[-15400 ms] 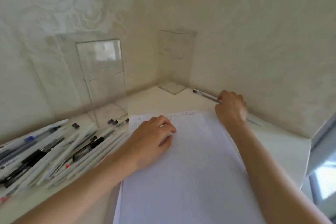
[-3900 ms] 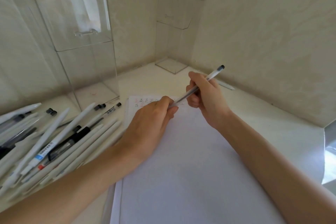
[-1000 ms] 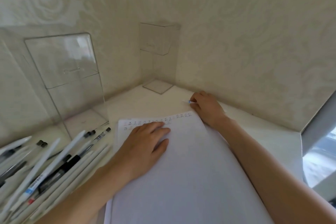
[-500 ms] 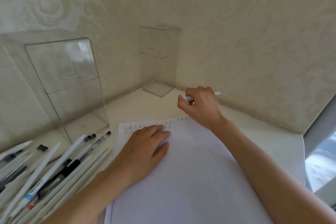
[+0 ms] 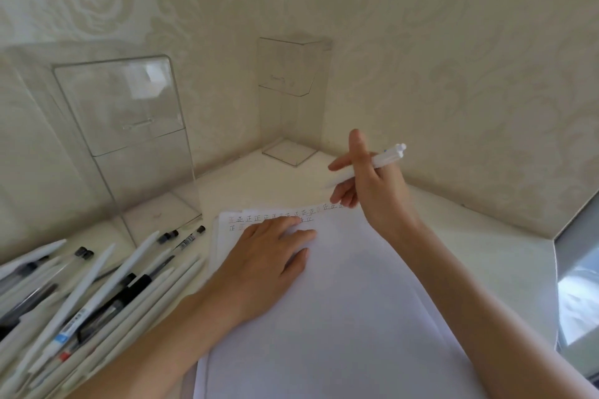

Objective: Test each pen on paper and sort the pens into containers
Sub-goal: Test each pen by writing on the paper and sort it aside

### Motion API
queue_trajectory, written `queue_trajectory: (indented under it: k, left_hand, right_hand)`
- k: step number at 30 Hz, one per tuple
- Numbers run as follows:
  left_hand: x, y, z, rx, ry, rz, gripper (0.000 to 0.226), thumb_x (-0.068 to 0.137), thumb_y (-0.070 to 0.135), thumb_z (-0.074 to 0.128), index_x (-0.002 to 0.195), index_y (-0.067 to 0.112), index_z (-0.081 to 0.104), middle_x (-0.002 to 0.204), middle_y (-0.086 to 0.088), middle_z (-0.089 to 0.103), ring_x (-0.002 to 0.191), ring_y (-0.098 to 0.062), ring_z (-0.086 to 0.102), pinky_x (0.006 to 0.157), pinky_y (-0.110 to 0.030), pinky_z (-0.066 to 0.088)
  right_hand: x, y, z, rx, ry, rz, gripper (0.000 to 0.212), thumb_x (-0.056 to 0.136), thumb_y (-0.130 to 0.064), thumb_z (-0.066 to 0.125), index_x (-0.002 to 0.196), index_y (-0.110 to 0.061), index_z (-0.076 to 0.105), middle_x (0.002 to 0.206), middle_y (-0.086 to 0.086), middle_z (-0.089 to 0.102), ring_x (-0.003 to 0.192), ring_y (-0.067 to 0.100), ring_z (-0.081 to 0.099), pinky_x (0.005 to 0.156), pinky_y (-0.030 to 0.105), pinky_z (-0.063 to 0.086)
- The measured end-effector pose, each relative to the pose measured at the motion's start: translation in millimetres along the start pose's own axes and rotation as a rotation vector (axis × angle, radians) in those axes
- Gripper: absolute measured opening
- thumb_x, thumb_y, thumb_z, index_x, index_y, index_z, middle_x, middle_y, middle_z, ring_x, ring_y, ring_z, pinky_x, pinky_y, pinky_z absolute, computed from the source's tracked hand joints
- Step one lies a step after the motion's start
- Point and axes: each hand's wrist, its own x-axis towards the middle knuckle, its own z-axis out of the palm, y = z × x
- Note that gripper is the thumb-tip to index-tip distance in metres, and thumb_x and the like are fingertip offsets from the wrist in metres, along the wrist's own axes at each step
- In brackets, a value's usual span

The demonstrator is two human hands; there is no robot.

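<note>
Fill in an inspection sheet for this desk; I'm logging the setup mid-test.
Surface: white desk top, set in a wall corner.
Job's things: paper stack in the middle, written marks along its top edge; pen pile at left; large clear container behind the pile; small clear container in the corner.
Clutter: nothing seen.
Hands: left hand flat on the paper, fingers straight; right hand grips a white pen, raised near the paper's top edge.
Cables: nothing seen.
Surroundings: wallpapered walls; bright pane at the right edge, unclear what it is.
</note>
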Motion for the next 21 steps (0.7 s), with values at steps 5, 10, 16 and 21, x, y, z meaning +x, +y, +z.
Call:
queue_trajectory:
  k: [5,10,16,21]
  left_hand:
    - [2,3,0,0.016,-0.02,0.073,0.076,0.08,0.048,-0.005,0.137,0.026,0.039,0.149,0.013,0.029,0.136,-0.006,0.022,0.102,-0.014,0.01]
    - [4,5,2,0.034,-0.015,0.063,0.079,0.076,0.045,-0.008,0.138,0.025,0.036,0.146,0.012,0.033,0.132,-0.006,0.029,0.101,-0.018,0.015]
    - [3,8,5,0.037,-0.012,0.093,0.073,0.08,0.043,-0.003,0.14,0.026,0.035,0.147,0.01,0.033,0.132,-0.009,0.029,0.101,-0.022,0.018]
    - [5,8,5,0.013,-0.005,0.094,0.072,0.08,0.043,0.0,0.139,0.026,0.04,0.144,0.012,0.038,0.129,-0.008,0.032,0.099,-0.021,0.02]
  right_hand:
    - [-5,28,13,-0.008,-0.112,0.142,0.02,0.08,-0.028,0.072,0.071,-0.016,0.058,0.062,0.002,0.057,0.054,0.009,0.049,0.052,0.026,0.041]
    - [3,38,17,-0.127,-0.054,0.193,0.031,0.075,-0.013,0.064,0.058,-0.018,0.038,0.05,-0.003,0.042,0.045,0.008,0.032,0.047,0.025,0.026]
    - [9,43,20,-0.183,0.018,0.092,0.034,0.071,-0.007,0.059,0.054,-0.017,0.031,0.048,-0.003,0.033,0.047,0.009,0.029,0.042,0.02,0.023]
    - [6,43,21,-0.188,-0.034,0.069,0.023,0.075,-0.008,0.058,0.061,-0.01,0.04,0.05,0.007,0.048,0.043,0.008,0.037,0.041,0.018,0.029]
